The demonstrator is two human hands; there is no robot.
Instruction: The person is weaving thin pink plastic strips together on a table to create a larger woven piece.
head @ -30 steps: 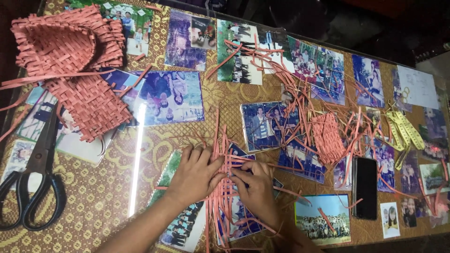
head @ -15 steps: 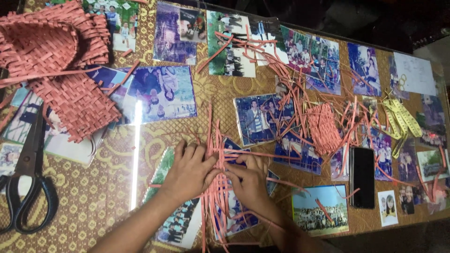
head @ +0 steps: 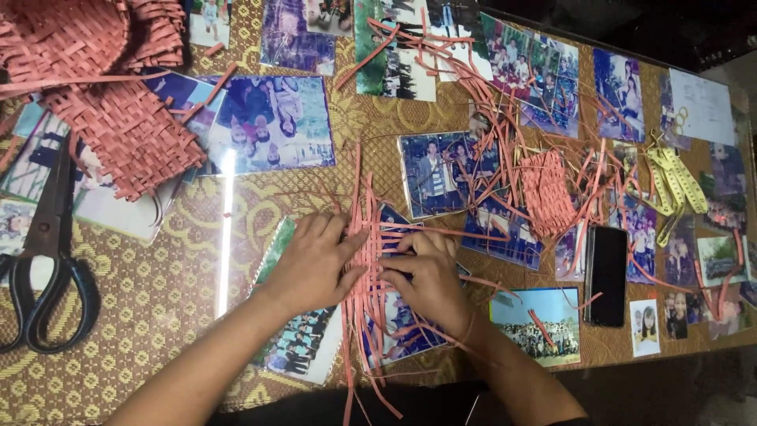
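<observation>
A flat bundle of thin pink strips [head: 365,260] lies on the table near the front edge, partly interwoven with crosswise strips. My left hand [head: 310,264] presses flat on its left side, fingers spread toward the strips. To the right, my right hand [head: 430,280] rests on the weave, fingers curled and pinching at a crosswise strip. The strip ends trail off the table's near edge.
Black scissors [head: 43,260] lie at the left. Woven pink baskets [head: 95,71] sit at the far left. A small woven patch [head: 548,193] and loose pink strips [head: 473,87] are right of centre, near a black phone [head: 606,274] and a yellow tape measure [head: 678,181]. Photographs cover the table.
Both hands stay on the strip bundle with small finger shifts. The view has shifted slightly, so everything sits a little lower and further left than before.
</observation>
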